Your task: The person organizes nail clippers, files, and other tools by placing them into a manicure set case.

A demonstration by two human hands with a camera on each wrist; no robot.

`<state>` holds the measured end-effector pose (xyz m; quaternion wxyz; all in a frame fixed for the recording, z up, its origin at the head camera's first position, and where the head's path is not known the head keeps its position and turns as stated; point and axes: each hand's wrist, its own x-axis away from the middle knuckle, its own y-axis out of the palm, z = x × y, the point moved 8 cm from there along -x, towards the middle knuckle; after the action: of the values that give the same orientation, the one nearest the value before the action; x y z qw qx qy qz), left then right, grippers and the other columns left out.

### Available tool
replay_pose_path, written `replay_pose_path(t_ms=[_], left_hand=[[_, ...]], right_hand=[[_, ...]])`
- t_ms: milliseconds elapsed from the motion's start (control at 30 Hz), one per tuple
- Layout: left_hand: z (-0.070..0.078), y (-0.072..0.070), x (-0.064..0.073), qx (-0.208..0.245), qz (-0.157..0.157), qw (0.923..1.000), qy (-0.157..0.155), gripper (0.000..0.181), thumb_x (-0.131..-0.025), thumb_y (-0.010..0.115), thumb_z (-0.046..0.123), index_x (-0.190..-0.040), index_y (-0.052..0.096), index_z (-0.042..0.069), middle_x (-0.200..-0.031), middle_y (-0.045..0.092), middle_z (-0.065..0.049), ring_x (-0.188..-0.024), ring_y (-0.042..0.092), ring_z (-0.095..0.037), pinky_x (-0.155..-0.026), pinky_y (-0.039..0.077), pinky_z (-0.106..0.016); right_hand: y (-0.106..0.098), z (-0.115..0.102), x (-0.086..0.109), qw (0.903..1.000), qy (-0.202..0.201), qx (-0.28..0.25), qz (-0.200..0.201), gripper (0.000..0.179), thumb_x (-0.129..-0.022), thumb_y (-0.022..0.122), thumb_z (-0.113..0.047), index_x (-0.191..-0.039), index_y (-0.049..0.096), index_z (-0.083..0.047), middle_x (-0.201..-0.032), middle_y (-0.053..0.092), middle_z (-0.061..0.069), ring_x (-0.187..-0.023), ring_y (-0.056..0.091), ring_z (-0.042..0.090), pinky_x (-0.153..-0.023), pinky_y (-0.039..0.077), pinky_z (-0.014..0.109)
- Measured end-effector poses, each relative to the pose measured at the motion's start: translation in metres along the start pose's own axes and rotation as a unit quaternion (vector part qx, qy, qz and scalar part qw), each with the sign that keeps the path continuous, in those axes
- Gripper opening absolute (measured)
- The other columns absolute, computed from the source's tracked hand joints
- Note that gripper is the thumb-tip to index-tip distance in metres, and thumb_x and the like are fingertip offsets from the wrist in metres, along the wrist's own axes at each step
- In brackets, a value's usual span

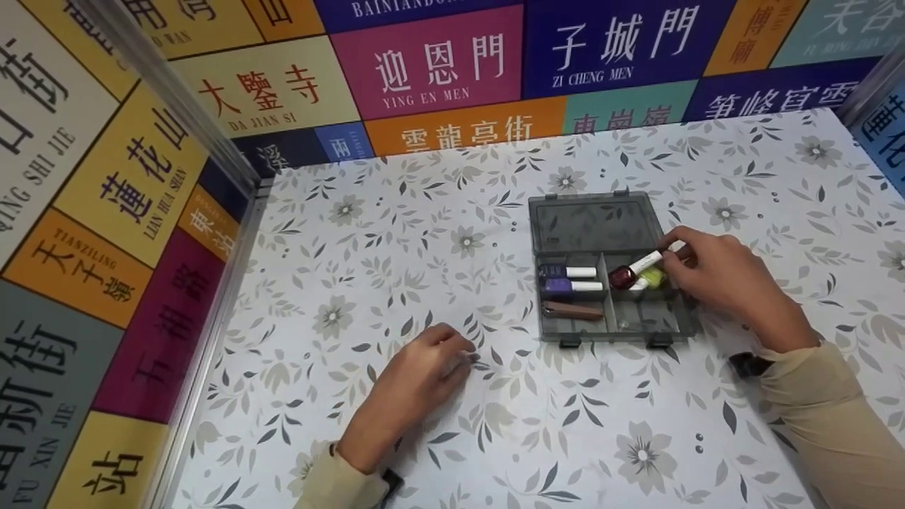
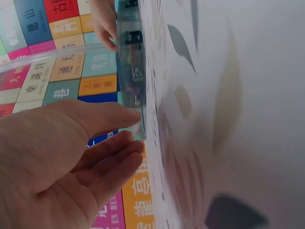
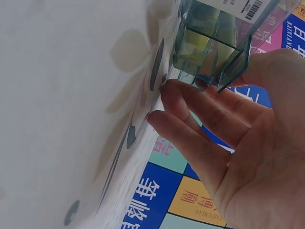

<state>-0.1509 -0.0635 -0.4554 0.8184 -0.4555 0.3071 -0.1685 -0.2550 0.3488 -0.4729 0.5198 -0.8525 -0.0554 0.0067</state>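
An open grey translucent compartment box (image 1: 574,331) lies on the table, its lid (image 1: 594,223) folded back. Thumb and forefinger of my right hand (image 1: 728,272) pinch the white cap of a dark red nail polish bottle (image 1: 623,276), tilted over the back right compartment. Beneath it lies a yellow-green bottle (image 1: 652,277). The left compartments hold a dark blue bottle (image 1: 553,271), a purple bottle (image 1: 558,285) and a brownish nail clipper (image 1: 574,310). In the right wrist view the box wall partly hides the right fingertips. My left hand (image 1: 424,371) rests near the table, fingers loosely bent, holding nothing.
A white tablecloth (image 1: 396,268) with a grey leaf and flower print covers the table. Coloured panels with Chinese lettering (image 1: 438,67) stand along the back and left edges. A metal frame post (image 1: 191,92) rises at the back left corner.
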Motion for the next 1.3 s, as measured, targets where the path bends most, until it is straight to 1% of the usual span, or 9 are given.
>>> replay_pose_path(t_ms=[133,200,367,500,700,833,1033,1167,1300], left_hand=[[0.009,0.001,-0.007,-0.011,0.009,0.9997,0.021,0.014,-0.094,0.08,0.007,-0.106,0.078,0.013,-0.107,0.07,-0.002,-0.089,0.069,-0.012,-0.078,0.062,-0.025],[0.013,0.002,-0.011,-0.012,0.007,0.9995,0.027,0.014,-0.094,0.081,0.007,-0.105,0.078,0.013,-0.107,0.069,-0.001,-0.088,0.068,-0.011,-0.078,0.061,-0.025],[0.022,0.007,-0.021,-0.006,-0.001,0.9993,0.038,0.012,-0.095,0.081,0.007,-0.105,0.077,0.014,-0.11,0.069,-0.001,-0.09,0.07,-0.011,-0.077,0.061,-0.024],[0.031,0.014,-0.028,-0.011,-0.002,0.9984,0.055,0.011,-0.097,0.078,0.007,-0.105,0.077,0.014,-0.112,0.069,0.0,-0.091,0.071,-0.012,-0.078,0.061,-0.022],[0.044,0.023,-0.039,-0.021,0.002,0.9966,0.08,0.015,-0.095,0.08,0.008,-0.107,0.078,0.016,-0.114,0.07,0.0,-0.099,0.072,-0.011,-0.086,0.061,-0.016],[0.052,0.026,-0.046,-0.03,0.004,0.9952,0.093,0.014,-0.094,0.08,0.008,-0.106,0.078,0.015,-0.114,0.071,0.0,-0.097,0.072,-0.011,-0.083,0.06,-0.016],[0.061,0.033,-0.054,-0.034,-0.005,0.9941,0.103,0.016,-0.095,0.08,0.008,-0.11,0.077,0.013,-0.113,0.071,-0.001,-0.098,0.074,-0.012,-0.086,0.062,-0.019],[0.066,0.036,-0.059,-0.031,-0.006,0.9941,0.104,0.015,-0.096,0.08,0.009,-0.11,0.076,0.012,-0.114,0.071,-0.001,-0.101,0.074,-0.012,-0.089,0.062,-0.019],[0.069,0.04,-0.064,-0.027,-0.015,0.9944,0.101,0.016,-0.097,0.079,0.01,-0.112,0.075,0.013,-0.117,0.071,-0.001,-0.105,0.073,-0.013,-0.09,0.062,-0.019]], right_hand=[[0.0,-0.001,0.001,1.0,0.004,-0.002,-0.005,0.035,-0.109,0.055,-0.038,-0.134,0.068,-0.019,-0.119,0.081,0.016,-0.099,0.077,0.035,-0.076,0.053,0.05],[0.001,-0.002,0.001,0.9999,0.007,-0.005,-0.012,0.037,-0.11,0.054,-0.04,-0.136,0.067,-0.018,-0.122,0.08,0.018,-0.099,0.078,0.036,-0.075,0.054,0.051],[0.003,-0.001,0.001,0.9995,0.011,-0.007,-0.028,0.041,-0.111,0.051,-0.043,-0.139,0.065,-0.017,-0.126,0.078,0.022,-0.095,0.077,0.035,-0.07,0.054,0.046],[0.004,0.0,0.001,0.9994,0.012,-0.011,-0.032,0.042,-0.111,0.051,-0.044,-0.14,0.065,-0.017,-0.128,0.077,0.022,-0.099,0.077,0.038,-0.073,0.056,0.052],[0.004,0.0,0.0,0.9992,0.01,-0.017,-0.034,0.043,-0.111,0.051,-0.044,-0.141,0.064,-0.016,-0.128,0.077,0.023,-0.105,0.077,0.042,-0.081,0.057,0.06],[0.004,0.0,0.0,0.9991,0.008,-0.021,-0.035,0.043,-0.111,0.051,-0.044,-0.141,0.064,-0.015,-0.128,0.077,0.024,-0.109,0.076,0.045,-0.085,0.057,0.064],[0.002,0.0,0.0,0.9994,0.007,-0.017,-0.028,0.041,-0.111,0.052,-0.043,-0.139,0.065,-0.016,-0.126,0.078,0.022,-0.107,0.077,0.042,-0.082,0.057,0.059],[0.003,0.0,-0.001,0.9994,0.006,-0.02,-0.029,0.041,-0.111,0.052,-0.042,-0.139,0.065,-0.015,-0.127,0.077,0.023,-0.107,0.077,0.043,-0.082,0.058,0.061],[0.004,0.001,0.0,0.9994,0.005,-0.019,-0.029,0.041,-0.111,0.052,-0.043,-0.14,0.065,-0.016,-0.126,0.078,0.022,-0.104,0.077,0.041,-0.082,0.057,0.061]])
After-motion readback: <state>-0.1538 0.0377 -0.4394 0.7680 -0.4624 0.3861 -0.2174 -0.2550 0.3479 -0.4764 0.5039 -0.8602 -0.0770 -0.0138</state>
